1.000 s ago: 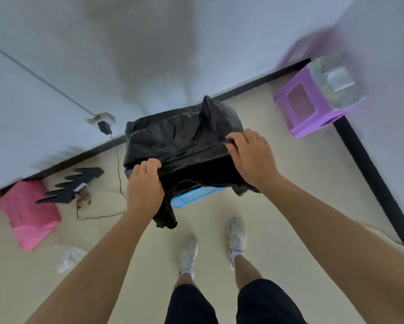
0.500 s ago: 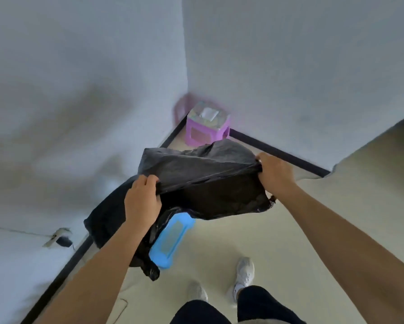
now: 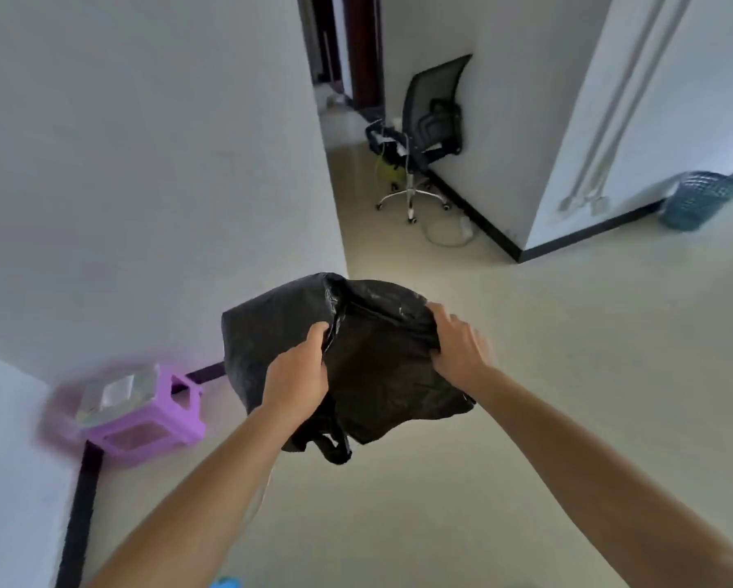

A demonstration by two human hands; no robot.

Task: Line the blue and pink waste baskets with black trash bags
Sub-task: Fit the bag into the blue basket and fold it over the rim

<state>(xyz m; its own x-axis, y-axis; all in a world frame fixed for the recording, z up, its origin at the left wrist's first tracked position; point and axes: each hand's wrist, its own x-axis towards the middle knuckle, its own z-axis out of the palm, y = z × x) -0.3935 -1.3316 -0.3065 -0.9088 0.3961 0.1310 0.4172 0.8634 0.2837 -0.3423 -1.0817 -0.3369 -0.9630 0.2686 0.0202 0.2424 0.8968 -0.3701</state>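
I hold a black trash bag (image 3: 373,367) in the air in front of me with both hands. My left hand (image 3: 299,375) grips its near left edge and my right hand (image 3: 456,343) grips its right edge, so the mouth is pulled between them. The bag hangs crumpled, with a loose end dangling below. A blue mesh waste basket (image 3: 700,199) stands on the floor far to the right, by a white wall corner, well away from my hands. A sliver of a blue object (image 3: 225,582) shows at the bottom edge. No pink basket is in view.
A purple plastic stool (image 3: 144,418) with a shiny packet on top stands against the wall at the left. A black office chair (image 3: 430,129) stands in a hallway ahead, with a cable and a round clear lid on the floor beside it. Beige floor lies between me and the blue basket.
The view has swung right, from the corner wall to the hallway. The bag has come up off the blue object, which has dropped to the bottom edge. Both hands keep their grip.
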